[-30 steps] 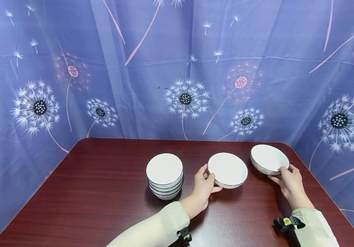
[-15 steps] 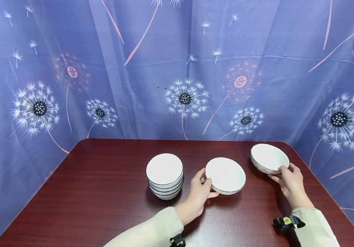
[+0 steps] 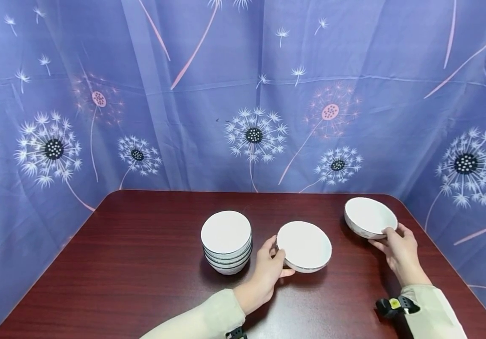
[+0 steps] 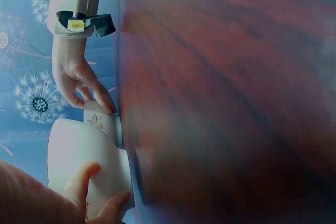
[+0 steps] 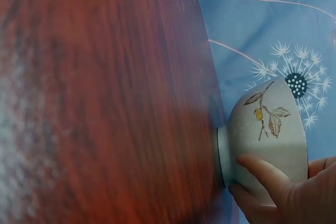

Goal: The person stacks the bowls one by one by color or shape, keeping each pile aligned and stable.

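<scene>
My left hand (image 3: 264, 270) grips a white bowl (image 3: 304, 247) by its left side, thumb at the rim and other fingers around the outside. In the left wrist view, this bowl (image 4: 79, 148) is close to the table and overlaps the other one. At the table's far right, my right hand (image 3: 400, 254) holds a second white bowl (image 3: 370, 216), thumb over the rim. A brown branch with leaves decorates this bowl's outer wall (image 5: 270, 135), and its foot is at the tabletop in the right wrist view. Left of my left hand stands a stack of several white bowls (image 3: 226, 235) with dark rims.
The dark red wooden table (image 3: 141, 263) has rounded far corners. Behind and beside it hangs a blue curtain (image 3: 200, 117) printed with dandelions. Each sleeve carries a black strap, such as the right wrist strap (image 3: 397, 306).
My left hand has carried its bowl left and nearer to me, toward the stack. My right hand and its bowl have barely moved; the stack has stayed put.
</scene>
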Demonstrator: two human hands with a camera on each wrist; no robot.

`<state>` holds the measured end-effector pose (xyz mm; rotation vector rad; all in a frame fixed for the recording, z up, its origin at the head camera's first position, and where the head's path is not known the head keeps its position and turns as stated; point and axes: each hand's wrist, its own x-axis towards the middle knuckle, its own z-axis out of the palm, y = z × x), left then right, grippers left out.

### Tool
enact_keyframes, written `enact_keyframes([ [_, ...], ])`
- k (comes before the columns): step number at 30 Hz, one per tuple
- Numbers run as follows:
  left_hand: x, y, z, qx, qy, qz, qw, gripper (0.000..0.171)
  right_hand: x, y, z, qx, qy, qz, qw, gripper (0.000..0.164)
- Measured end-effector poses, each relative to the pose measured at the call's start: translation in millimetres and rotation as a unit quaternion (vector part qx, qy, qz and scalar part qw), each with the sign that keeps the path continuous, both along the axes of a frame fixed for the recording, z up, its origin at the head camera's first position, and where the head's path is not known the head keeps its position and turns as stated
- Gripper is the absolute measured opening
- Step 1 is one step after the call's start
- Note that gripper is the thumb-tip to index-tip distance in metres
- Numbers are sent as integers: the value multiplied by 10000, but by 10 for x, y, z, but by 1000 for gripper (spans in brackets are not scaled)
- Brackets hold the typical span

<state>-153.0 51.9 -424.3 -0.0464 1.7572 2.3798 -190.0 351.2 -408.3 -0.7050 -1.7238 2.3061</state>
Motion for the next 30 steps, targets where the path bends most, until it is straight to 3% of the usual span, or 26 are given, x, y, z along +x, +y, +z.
enact_keyframes([
  [15,24,-89,-4,-169,-71,38,9998,51,-12,-9,-7,-153,-17,-201,9997,74],
  [22,26,-111,0,-241,-44,59,9997,51,-5,-21,-12,-449,-127,-489,9977,75],
  [30,8,-112,-10,-310,-43,68,9995,52,-11,-35,-21,-433,-132,-719,9964,74],
])
